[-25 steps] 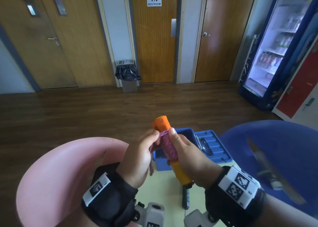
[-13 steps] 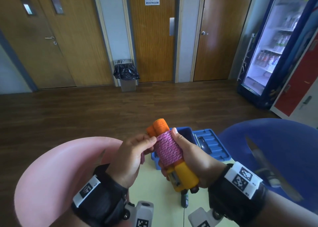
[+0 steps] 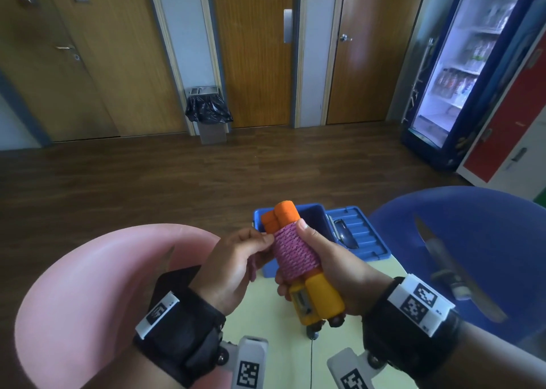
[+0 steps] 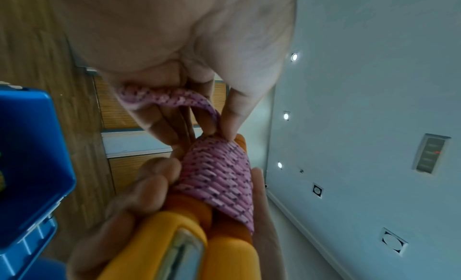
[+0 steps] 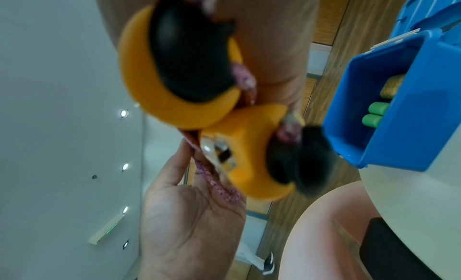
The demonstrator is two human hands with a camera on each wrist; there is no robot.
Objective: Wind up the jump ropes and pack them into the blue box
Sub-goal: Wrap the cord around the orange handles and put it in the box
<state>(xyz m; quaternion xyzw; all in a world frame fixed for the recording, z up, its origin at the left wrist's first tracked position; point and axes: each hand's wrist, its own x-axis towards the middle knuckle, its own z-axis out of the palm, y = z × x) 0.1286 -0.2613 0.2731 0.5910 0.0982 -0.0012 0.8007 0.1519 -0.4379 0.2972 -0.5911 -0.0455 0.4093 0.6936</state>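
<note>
A jump rope with two orange-and-yellow handles (image 3: 317, 298) is held upright above the table. Pink cord (image 3: 294, 251) is wound tightly round both handles. My right hand (image 3: 334, 266) grips the bundle from the right, thumb up on the cord. My left hand (image 3: 236, 258) pinches the loose end of the pink cord (image 4: 172, 99) at the top of the winding (image 4: 219, 175). The blue box (image 3: 314, 216) stands open just beyond my hands. In the right wrist view the blue box (image 5: 399, 110) holds green handles (image 5: 375, 114).
The box's lid (image 3: 359, 235) lies open to its right on the pale table (image 3: 274, 317). A black handle with a thin cord (image 3: 311, 334) lies on the table under the bundle. A pink chair (image 3: 88, 285) is at the left, a blue chair (image 3: 472, 241) at the right.
The bundle has come lower and turned so both handles show side by side. My left hand has moved up to the top of the winding with the cord end.
</note>
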